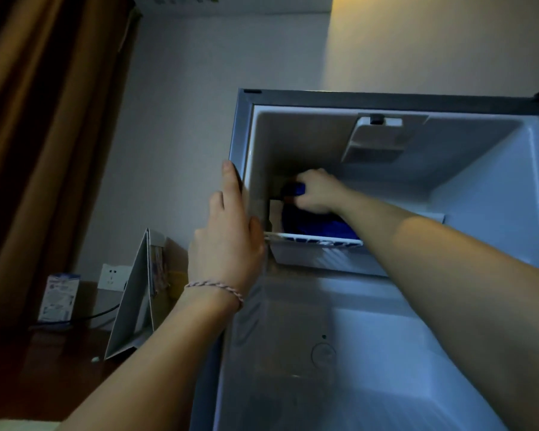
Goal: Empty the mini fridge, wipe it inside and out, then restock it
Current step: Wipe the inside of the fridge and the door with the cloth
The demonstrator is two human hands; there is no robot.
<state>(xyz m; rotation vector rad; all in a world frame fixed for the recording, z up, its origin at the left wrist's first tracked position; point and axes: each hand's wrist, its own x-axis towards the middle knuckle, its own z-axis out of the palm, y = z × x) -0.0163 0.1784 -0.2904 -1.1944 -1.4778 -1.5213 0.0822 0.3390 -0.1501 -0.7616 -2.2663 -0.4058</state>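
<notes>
A dim room: brown curtain [44, 119] hangs at left beside a pale wall [184, 104] — warm light glows at upper right. A white wall socket [112, 276] sits low, above a dark wooden surface [44, 362].

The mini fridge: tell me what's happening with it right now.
A person has the mini fridge open. Their left hand rests flat on the cabinet's front left edge. The right hand reaches deep onto the wire shelf and grips a blue object near the back wall; a larger dark blue item lies on the shelf under that hand. The compartment below the shelf looks bare. The dim light hides what the blue things are.
</notes>
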